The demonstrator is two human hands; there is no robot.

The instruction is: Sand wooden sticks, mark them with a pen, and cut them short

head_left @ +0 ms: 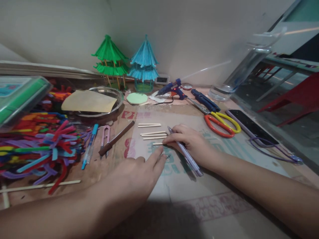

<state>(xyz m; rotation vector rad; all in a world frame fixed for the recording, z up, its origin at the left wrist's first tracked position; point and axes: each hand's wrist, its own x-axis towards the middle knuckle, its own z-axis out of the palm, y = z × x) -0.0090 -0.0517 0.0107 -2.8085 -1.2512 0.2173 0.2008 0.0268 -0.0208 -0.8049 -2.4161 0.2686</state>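
My right hand (191,141) has a light purple pen (187,155) tucked between its fingers, tip pointing up and away. Its thumb and fingertips touch a short wooden stick (157,143) lying on the printed cardboard (179,189). My left hand (139,177) rests palm down just nearer to me, fingers stretched toward that stick's near side, with nothing seen in them. Beyond the stick lie more cut sticks (154,135) in a loose group, and a further pair (149,125) sits behind those.
Red-and-yellow-handled scissors (219,123), a phone (251,126) and a clear bottle (234,78) are at right. Behind stand a glue gun (171,89) and green (109,59) and blue (144,63) pagoda models. Pipe cleaners (45,149), a brown pen (117,137) and a metal bowl (121,99) occupy the left.
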